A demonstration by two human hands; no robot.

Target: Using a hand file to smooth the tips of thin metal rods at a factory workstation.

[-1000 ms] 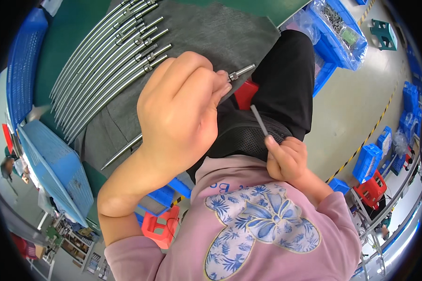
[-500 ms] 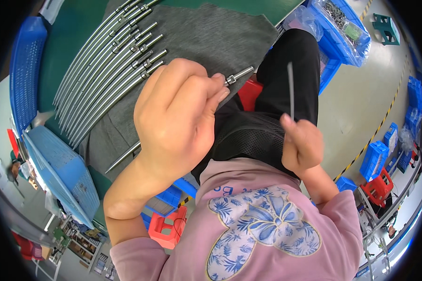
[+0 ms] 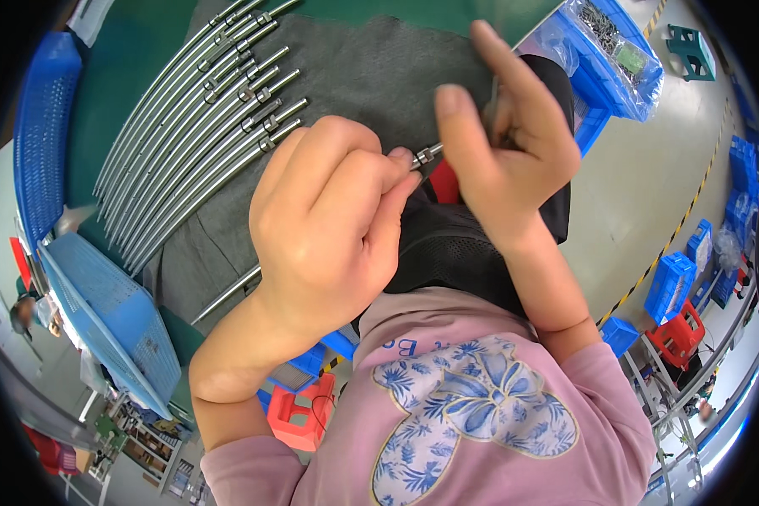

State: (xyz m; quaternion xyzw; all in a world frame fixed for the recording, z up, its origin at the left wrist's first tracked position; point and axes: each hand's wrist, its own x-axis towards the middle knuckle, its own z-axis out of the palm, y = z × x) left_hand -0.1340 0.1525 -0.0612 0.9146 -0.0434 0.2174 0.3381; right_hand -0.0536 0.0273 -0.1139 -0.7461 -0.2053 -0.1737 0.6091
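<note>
A slim metal rod (image 3: 228, 295) runs under my left forearm and through my left hand (image 3: 329, 219), which is closed round it. Its collared end (image 3: 426, 157) pokes out past the thumb and fingertip. My right hand (image 3: 514, 152) is raised just beyond that end, thumb and index finger stretched apart, the other fingers curled. A thin grey metal rod (image 3: 492, 97) shows only as a blurred sliver beside the index finger, seemingly in the curled fingers. To the left, several similar metal rods (image 3: 194, 126) with collars lie side by side on a dark grey cloth (image 3: 363, 67).
The cloth covers part of a green table (image 3: 93, 160). Blue perforated baskets (image 3: 114, 295) stand along the left. A blue bin (image 3: 599, 118) with bagged small metal parts is at the upper right. A red stool (image 3: 299, 417) and green stool (image 3: 691, 52) are on the floor.
My right hand has moved up and left toward the collared rod end, and its index finger and thumb have spread. The thin rod is now mostly hidden. My left hand has shifted slightly right and down.
</note>
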